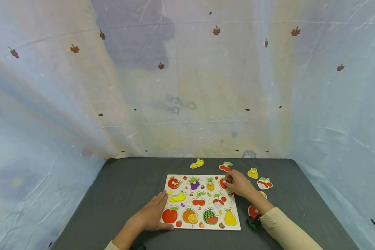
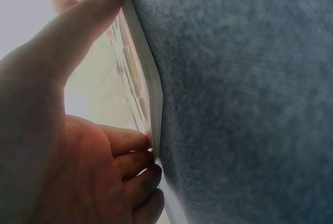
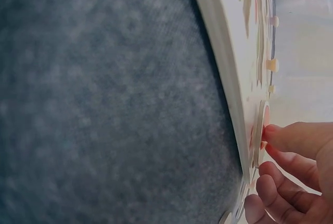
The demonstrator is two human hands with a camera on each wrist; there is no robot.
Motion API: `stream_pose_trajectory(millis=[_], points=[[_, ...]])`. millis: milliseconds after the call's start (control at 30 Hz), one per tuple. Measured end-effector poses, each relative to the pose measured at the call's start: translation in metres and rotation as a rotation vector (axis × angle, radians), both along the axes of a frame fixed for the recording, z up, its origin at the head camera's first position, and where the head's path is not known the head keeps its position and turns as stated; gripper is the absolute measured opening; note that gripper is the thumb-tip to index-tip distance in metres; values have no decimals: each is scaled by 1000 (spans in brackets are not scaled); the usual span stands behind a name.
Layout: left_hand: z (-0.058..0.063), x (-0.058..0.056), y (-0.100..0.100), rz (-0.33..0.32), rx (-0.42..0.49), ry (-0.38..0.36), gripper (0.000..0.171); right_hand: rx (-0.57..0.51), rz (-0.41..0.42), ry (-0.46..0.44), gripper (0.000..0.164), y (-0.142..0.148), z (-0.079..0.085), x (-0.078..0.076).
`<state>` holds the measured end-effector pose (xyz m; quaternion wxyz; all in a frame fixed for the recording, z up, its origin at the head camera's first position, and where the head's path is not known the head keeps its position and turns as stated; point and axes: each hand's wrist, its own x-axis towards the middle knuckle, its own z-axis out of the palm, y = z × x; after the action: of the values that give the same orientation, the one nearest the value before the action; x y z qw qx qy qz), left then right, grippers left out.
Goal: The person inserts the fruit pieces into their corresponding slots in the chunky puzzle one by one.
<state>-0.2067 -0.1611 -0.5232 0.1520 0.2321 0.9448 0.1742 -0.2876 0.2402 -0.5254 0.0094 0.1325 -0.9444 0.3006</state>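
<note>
A white fruit puzzle board (image 1: pixel 187 207) lies flat on the dark table. At its top right corner my right hand (image 1: pixel 239 184) pinches a strawberry puzzle piece (image 1: pixel 222 183) between thumb and finger. In the right wrist view the piece (image 3: pixel 264 112) stands slightly proud of the board's face. My left hand (image 1: pixel 152 212) rests along the board's left edge, fingers extended, thumb at the near left corner. Its fingertips touch the edge in the left wrist view. Knobbed pomegranate (image 1: pixel 173 183), grapes (image 1: pixel 194 183) and pineapple (image 1: pixel 210 185) pieces sit in the top row.
Loose pieces lie around the board: banana (image 1: pixel 197 163) and cherries (image 1: pixel 226 166) behind it, pear (image 1: pixel 252 173) and another cherry piece (image 1: pixel 264 183) to the right. A red piece (image 1: pixel 253 211) lies partly hidden by my right forearm. A patterned curtain (image 1: pixel 193 86) hangs behind the table.
</note>
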Motion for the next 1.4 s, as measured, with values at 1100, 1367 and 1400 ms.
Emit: stream_pose_trajectory(millis=[1100,1367,1400], points=[[-2,-1,1,17,-23,-15,126,15,1,11,14,-2,-3,-2],[-3,-2,0,12,-7,-2,127,14,7,14,15,-2,-1,-2],[-4,-2,0,12,-8,-1,128,17,5,14,15,-2,-1,-2]])
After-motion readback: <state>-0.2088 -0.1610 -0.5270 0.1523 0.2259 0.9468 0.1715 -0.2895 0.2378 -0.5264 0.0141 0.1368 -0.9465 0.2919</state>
